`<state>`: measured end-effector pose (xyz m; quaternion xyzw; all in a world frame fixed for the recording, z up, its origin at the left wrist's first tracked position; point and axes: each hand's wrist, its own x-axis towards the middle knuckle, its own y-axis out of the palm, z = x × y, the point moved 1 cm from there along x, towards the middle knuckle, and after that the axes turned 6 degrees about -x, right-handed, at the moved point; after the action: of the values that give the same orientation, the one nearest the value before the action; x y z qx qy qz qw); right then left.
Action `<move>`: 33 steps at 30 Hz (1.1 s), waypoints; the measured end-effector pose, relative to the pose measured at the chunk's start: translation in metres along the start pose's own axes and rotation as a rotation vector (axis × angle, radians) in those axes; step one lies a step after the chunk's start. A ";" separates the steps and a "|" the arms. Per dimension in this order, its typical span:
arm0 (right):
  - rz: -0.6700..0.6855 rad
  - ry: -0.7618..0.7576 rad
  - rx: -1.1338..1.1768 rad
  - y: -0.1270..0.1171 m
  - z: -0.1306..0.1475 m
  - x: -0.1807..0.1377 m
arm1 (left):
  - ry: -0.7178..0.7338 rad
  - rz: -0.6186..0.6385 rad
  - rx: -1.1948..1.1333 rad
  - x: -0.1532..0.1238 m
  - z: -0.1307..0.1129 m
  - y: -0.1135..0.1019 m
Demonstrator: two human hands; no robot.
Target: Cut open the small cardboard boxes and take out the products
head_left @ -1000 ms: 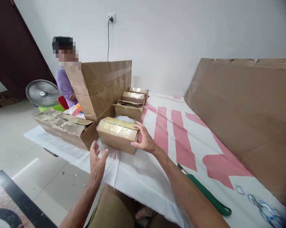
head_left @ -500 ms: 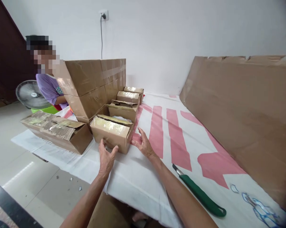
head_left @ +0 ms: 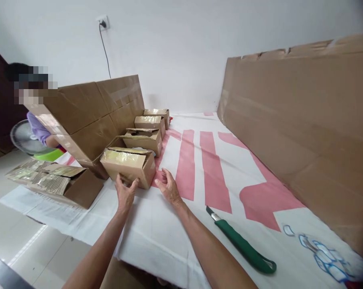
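Box (head_left: 127, 170) at left hand (head_left: 125, 195) (contents unseen)

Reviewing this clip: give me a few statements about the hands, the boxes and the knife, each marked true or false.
1. The left hand touches the front of the nearest small brown cardboard box. True.
2. The right hand holds the green-handled utility knife. False: the knife lies on the white-and-pink cloth, apart from that hand.
3. A large flat cardboard sheet leans along the right. True.
4. The nearest box stands alone. False: three more small boxes line up behind it.
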<state>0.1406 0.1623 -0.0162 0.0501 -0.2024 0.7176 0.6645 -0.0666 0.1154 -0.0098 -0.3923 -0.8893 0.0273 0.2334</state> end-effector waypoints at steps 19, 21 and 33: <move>0.011 0.009 -0.036 -0.004 0.006 -0.003 | -0.118 -0.020 -0.005 0.071 -0.021 0.101; 0.012 0.005 -0.043 -0.004 0.004 -0.003 | -0.149 -0.016 -0.016 0.074 -0.023 0.107; 0.017 -0.061 -0.049 -0.006 -0.003 0.009 | 0.085 0.273 -0.061 -0.015 -0.057 0.023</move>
<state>0.1459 0.1718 -0.0148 0.0540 -0.2402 0.7161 0.6532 -0.0175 0.1130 0.0302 -0.5173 -0.8174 0.0148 0.2530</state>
